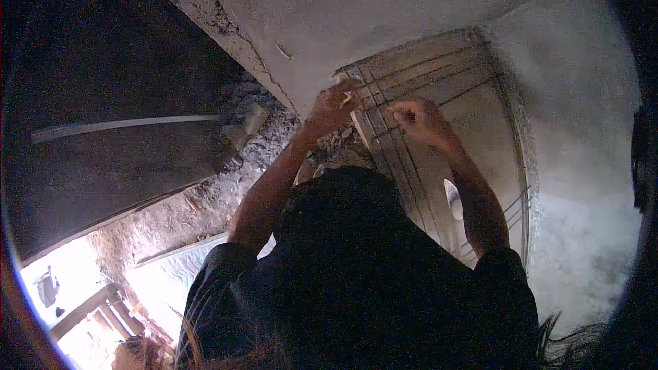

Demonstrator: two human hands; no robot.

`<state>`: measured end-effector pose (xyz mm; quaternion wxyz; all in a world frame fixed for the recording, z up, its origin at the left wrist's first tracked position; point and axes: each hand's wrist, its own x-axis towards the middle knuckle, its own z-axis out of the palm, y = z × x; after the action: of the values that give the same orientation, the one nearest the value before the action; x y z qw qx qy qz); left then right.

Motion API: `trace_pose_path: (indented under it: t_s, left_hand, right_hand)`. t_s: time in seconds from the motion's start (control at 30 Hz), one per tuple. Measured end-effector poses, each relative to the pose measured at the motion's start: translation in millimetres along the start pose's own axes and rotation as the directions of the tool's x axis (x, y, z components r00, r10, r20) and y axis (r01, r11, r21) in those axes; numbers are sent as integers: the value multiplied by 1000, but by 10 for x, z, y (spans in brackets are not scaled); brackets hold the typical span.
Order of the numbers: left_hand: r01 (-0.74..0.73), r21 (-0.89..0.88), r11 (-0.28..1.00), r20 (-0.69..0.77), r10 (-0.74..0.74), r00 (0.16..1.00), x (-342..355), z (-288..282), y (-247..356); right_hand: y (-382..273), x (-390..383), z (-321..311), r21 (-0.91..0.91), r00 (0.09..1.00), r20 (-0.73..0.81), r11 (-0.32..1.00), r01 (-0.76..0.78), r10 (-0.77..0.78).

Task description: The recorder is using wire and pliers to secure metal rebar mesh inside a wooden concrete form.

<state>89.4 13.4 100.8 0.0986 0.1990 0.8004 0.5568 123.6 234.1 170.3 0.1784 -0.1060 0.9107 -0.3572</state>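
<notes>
My left hand (pixel 332 106) is closed at the upper left corner of a recessed rectangular slab (pixel 473 130), where crossed dark metal bars (pixel 411 77) lie. A small pale piece shows at its fingers, too small to name. My right hand (pixel 421 122) is just right of it over the bars, fingers curled together; what they hold, if anything, I cannot make out. A pale board edge (pixel 362 130) runs below my left hand. A pointed light metal piece (pixel 452 199) shows beside my right forearm.
A pale plastered surface (pixel 576 116) borders the slab. At left are a dark area with a long light strip (pixel 123 125), a rubble-strewn ledge (pixel 195 205) with a block (pixel 250 123), and a wooden frame (pixel 89 312) in bright light at lower left.
</notes>
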Motion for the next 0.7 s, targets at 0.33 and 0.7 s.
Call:
trace_pose_path:
  t_s: [0.33, 0.7]
  left_hand:
    - [361, -845, 394, 194, -404, 894, 47, 374, -1131]
    - [122, -699, 705, -10, -180, 984, 157, 530, -1224]
  right_hand:
    - [464, 386, 142, -168, 996, -53, 982, -81, 73]
    - [872, 747, 493, 0, 994, -101, 1000, -31, 31]
